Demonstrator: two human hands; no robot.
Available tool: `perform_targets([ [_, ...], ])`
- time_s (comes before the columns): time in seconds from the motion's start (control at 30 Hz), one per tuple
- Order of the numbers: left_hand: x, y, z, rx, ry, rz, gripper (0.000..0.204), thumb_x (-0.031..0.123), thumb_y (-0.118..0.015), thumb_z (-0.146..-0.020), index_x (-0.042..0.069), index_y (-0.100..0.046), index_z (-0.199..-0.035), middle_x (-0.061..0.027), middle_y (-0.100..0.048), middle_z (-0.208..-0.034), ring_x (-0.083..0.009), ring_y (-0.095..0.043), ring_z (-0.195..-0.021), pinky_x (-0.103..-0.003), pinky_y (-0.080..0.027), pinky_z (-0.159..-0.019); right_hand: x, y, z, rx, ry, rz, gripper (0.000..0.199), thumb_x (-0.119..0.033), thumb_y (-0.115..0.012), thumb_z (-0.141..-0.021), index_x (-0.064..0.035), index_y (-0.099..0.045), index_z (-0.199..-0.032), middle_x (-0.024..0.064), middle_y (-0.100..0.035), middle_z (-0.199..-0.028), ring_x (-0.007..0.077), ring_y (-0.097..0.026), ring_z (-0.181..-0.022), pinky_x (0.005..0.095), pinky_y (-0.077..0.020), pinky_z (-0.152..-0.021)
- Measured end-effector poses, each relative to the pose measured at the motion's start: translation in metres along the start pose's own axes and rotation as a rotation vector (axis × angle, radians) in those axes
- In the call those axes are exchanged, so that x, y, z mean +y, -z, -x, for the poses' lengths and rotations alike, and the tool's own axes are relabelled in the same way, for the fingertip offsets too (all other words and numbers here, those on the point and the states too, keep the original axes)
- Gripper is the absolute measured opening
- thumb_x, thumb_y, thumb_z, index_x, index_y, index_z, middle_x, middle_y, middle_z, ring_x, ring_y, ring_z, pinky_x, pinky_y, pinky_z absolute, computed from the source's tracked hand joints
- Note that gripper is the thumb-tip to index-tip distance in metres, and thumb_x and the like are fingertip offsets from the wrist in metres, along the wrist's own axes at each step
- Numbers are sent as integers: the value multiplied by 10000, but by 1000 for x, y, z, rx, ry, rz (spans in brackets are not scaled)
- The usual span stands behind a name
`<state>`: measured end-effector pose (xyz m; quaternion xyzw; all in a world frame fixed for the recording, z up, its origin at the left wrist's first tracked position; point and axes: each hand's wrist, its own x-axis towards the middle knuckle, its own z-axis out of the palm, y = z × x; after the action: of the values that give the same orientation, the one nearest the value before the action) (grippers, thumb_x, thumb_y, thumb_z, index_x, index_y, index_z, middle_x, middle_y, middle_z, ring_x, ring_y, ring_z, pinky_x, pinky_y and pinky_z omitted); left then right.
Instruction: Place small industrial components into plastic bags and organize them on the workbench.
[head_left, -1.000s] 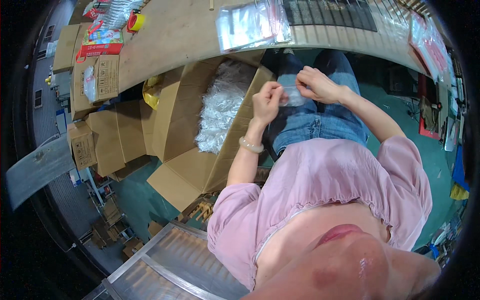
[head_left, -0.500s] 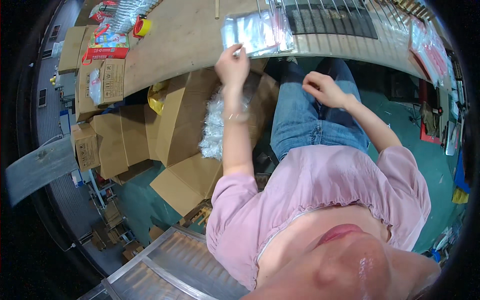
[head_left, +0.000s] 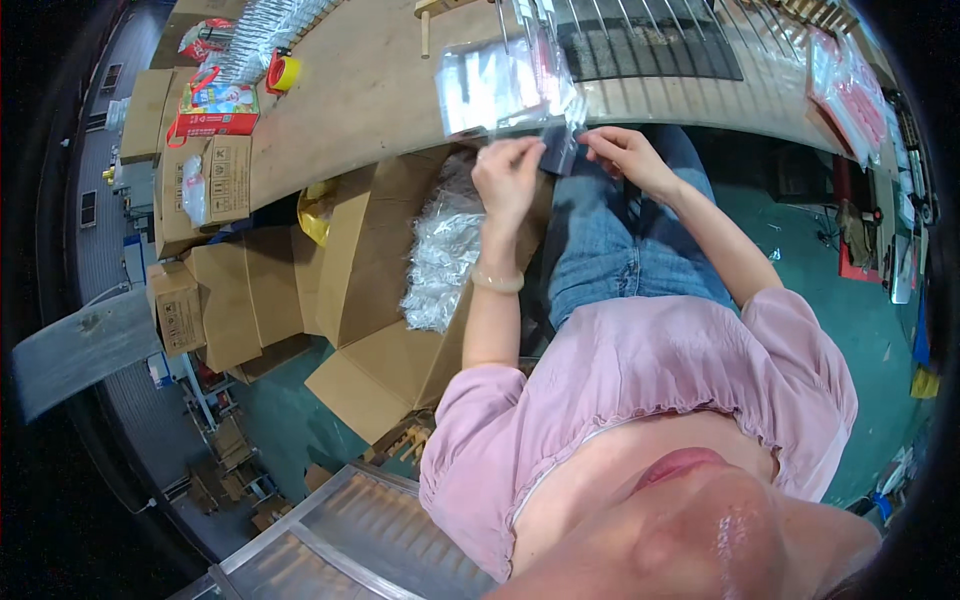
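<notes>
My left hand (head_left: 507,180), with a pale bangle at the wrist, is at the table's front edge, thumb and fingers pinched together. It grips one side of a small clear plastic bag (head_left: 562,152) that looks dark against my lap. On the bag's other side my right hand (head_left: 632,162) pinches its edge with the fingertips. Just beyond the hands, a stack of clear plastic bags (head_left: 480,90) lies flat on the table. The bag's contents, if any, I cannot make out.
Thin metal rods (head_left: 655,30) stretch over a dark mat (head_left: 640,65) on the wooden table (head_left: 350,110). An open carton (head_left: 385,270) beside my legs holds many clear packets (head_left: 440,265). Yellow tape (head_left: 287,73) and a red box (head_left: 218,108) sit at left; pink-tinted packets (head_left: 845,95) at right.
My left hand has moved right and toward me from the bag stack, bringing a clear bag. My right hand has moved up and left to meet it and has taken the bag's edge.
</notes>
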<state>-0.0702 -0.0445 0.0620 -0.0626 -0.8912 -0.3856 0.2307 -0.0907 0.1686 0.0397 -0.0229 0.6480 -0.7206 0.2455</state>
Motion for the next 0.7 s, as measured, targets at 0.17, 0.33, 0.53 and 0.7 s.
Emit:
perform_targets([
  [0.17,1,3,36,18,121,38,103,96,-742,-742,59,-729,-837,-71,-679,-771,-166,-613,-655,-268,-482,-597,6,-7,-11,-129,10,-47,174,-226,-597,-919,-69,-670,-905,-47,-592,-756,15,-462,-625,169,-348,-540],
  [0.33,8,-10,41,69,162,134,71,108,-737,-726,87,-722,-792,-63,-662,-767,-236,-603,-722,-334,-470,-685,-11,-10,-6,-67,-6,39,167,-219,-609,-911,-70,-670,-869,-48,-591,-716,21,-456,-579,176,-351,-511],
  [0.53,15,-13,35,131,67,88,120,103,-738,-723,72,-712,-836,-68,-652,-767,-254,-598,-726,-353,-467,-692,-11,-3,-2,-115,12,7,166,-200,-623,-900,-45,-659,-853,-39,-592,-701,18,-459,-578,190,-367,-499],
  [0.7,33,-17,28,232,-92,-145,186,94,-741,-760,32,-697,-930,-49,-670,-800,-144,-615,-693,-250,-488,-641,-21,-2,0,-140,201,331,181,-191,-617,-901,-22,-649,-846,-22,-588,-694,26,-466,-604,202,-389,-525],
])
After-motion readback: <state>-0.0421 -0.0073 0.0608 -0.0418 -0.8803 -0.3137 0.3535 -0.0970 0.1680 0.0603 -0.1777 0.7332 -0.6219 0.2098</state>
